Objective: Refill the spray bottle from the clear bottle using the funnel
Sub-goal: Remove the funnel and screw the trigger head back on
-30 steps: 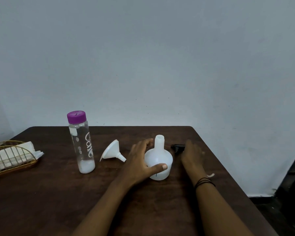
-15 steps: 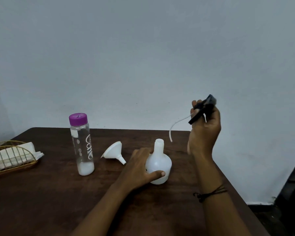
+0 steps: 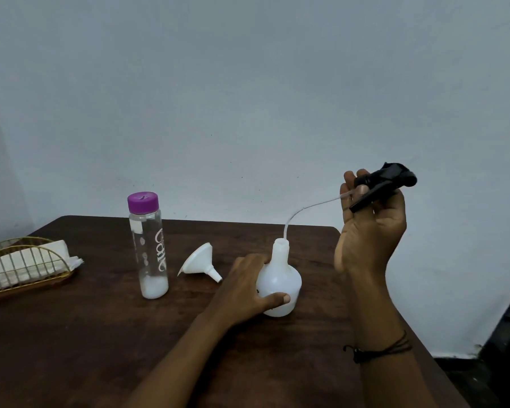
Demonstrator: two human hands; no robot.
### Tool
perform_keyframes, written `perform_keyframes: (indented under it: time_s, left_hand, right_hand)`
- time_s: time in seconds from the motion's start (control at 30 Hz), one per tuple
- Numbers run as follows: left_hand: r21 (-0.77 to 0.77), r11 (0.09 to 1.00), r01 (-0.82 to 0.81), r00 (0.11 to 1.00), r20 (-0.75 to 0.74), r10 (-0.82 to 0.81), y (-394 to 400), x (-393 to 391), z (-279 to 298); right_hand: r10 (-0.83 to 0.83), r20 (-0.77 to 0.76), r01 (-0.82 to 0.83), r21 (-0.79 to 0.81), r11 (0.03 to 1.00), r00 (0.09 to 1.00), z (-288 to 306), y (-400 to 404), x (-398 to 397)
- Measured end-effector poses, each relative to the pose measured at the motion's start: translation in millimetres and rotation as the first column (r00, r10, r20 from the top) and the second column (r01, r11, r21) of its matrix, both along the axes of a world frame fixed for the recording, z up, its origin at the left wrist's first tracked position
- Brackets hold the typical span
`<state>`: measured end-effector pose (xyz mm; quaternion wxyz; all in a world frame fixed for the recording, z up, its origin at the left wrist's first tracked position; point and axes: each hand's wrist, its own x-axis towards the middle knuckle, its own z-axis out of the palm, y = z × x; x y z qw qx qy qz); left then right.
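head cam | looks forward and down | near table [image 3: 100, 348] | wall [image 3: 248, 98] behind

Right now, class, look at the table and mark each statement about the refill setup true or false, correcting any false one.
1. The clear bottle has its purple cap on. True.
2. The funnel sits in the spray bottle's neck. False: it lies on its side on the table.
3. The right hand holds the black spray head aloft. True.
4. The left hand grips the clear bottle. False: it holds the white spray bottle.
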<state>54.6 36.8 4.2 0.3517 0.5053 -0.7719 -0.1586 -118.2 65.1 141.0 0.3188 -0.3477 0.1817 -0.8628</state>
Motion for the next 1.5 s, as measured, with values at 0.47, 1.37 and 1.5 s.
perform_keyframes:
  time_s: [0.47, 1.37, 1.5]
  left_hand:
    - [-0.007, 1.0, 0.016, 0.999, -0.041, -0.016, 0.4, 1.5, -0.9]
    - [-0.024, 0.999, 0.043, 0.998, -0.049, -0.044, 14.0, -0.6, 14.9]
    - [-0.022, 1.0, 0.013, 0.999, -0.032, -0.013, 13.2, -0.9, 12.1]
  right_hand:
    - [0.264, -0.571, 0.017, 0.438, 0.899, 0.778, -52.1, -26.2, 26.2]
    - [-0.072, -0.695, 0.339, 0.255, 0.906, 0.715, -106.2, -36.8, 49.7]
    - [-0.013, -0.632, 0.237, 0.272, 0.933, 0.775, -106.4, -31.3, 47.3]
